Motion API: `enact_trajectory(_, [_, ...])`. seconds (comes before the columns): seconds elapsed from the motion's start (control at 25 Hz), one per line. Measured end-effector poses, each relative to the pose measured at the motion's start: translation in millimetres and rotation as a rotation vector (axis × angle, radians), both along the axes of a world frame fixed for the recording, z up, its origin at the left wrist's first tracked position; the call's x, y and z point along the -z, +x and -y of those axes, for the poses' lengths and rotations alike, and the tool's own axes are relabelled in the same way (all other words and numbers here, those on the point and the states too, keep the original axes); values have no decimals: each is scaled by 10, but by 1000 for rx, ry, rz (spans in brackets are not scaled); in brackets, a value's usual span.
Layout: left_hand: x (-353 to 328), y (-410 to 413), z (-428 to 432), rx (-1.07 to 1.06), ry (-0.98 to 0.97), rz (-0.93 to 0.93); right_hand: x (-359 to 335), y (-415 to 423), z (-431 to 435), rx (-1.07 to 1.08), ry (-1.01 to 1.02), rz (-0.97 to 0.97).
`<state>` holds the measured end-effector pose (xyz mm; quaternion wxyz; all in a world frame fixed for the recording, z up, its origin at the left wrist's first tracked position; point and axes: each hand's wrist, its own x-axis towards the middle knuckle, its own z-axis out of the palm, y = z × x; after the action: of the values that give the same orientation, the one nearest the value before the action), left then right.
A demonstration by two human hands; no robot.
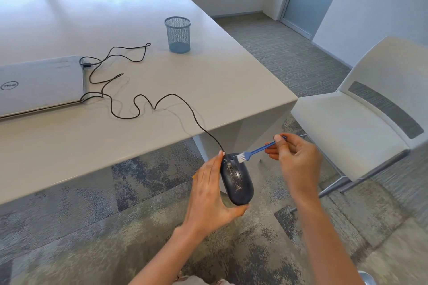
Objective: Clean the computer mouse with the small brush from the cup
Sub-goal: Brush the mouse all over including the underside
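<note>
A dark computer mouse (237,180) speckled with pale dust is held off the table, in front of its near corner, above the carpet. My left hand (208,194) grips it from the left side and underneath. A small blue brush (254,151) with white bristles touches the mouse's front end near the cable. My right hand (296,157) pinches the brush's handle between thumb and fingers. The blue mesh cup (177,34) stands upright far back on the table near its right edge, and looks to have nothing in it.
The mouse's black cable (139,104) snakes across the white table (208,81) to a closed silver laptop (39,83) at the left. A white chair (361,118) stands to the right of the table's corner. Patterned grey carpet lies below my hands.
</note>
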<state>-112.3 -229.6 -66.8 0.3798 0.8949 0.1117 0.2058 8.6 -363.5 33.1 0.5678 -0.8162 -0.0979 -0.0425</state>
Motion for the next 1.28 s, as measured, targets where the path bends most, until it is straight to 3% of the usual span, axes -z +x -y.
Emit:
enact_trajectory(0.24, [14, -9, 13, -16, 8, 4, -68, 5, -116, -80, 61, 16])
enact_trajectory(0.52, [0, -34, 28, -11, 5, -1, -56, 124, -79, 16, -115, 52])
enact_trajectory(0.76, [-2, -17, 35, -30, 16, 2, -63, -2, -182, -122, 43, -29])
enact_trajectory(1.0, [20, -49, 27, -28, 5, -14, -42, 91, 45, 22, -20, -8])
enact_trajectory(1.16, [20, -40, 22, -33, -22, -7, 3, -31, 60, -55, 132, -94])
enact_trajectory(1.28, [26, -31, 14, -33, -25, 0, 84, -98, 75, -21, 57, -77])
